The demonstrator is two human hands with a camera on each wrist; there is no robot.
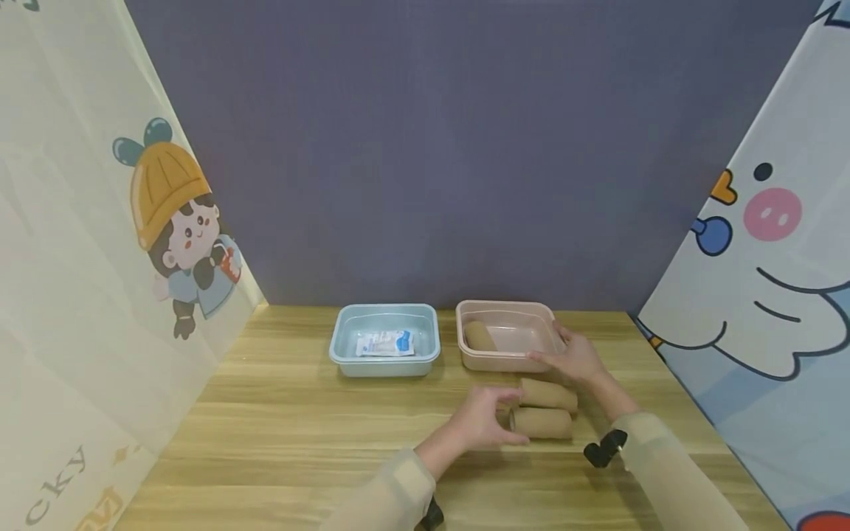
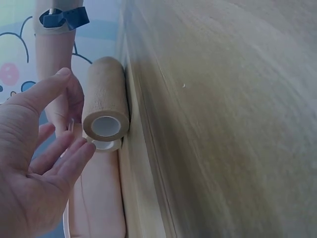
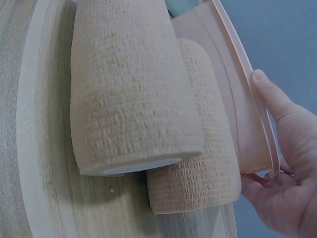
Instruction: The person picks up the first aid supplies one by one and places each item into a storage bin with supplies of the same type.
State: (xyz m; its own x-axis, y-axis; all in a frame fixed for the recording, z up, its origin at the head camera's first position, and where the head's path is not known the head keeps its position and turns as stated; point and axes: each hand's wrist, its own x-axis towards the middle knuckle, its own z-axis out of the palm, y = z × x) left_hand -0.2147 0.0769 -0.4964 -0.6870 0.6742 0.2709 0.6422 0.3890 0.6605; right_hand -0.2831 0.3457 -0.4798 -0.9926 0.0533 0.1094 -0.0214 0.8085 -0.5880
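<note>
Two tan rolls of crinkled elastic bandage (image 1: 541, 423) lie side by side on the table, their white cores showing in the left wrist view. My left hand (image 1: 483, 419) is at their left ends, thumb and fingers spread and nothing held. With my right hand (image 1: 576, 357) I grip the right end of a pink plastic bin (image 1: 494, 363); in the right wrist view the thumb lies on its rim and the fingers curl beneath. Inside the bin, against its left side, leans another tan bandage roll (image 1: 479, 336).
Left of the pink bin stands a light blue bin (image 1: 385, 369) holding a small white and blue packet (image 1: 385, 344). A dark grey panel (image 1: 425, 162) rises behind the wooden table (image 1: 279, 428), and printed cloths hang on both sides.
</note>
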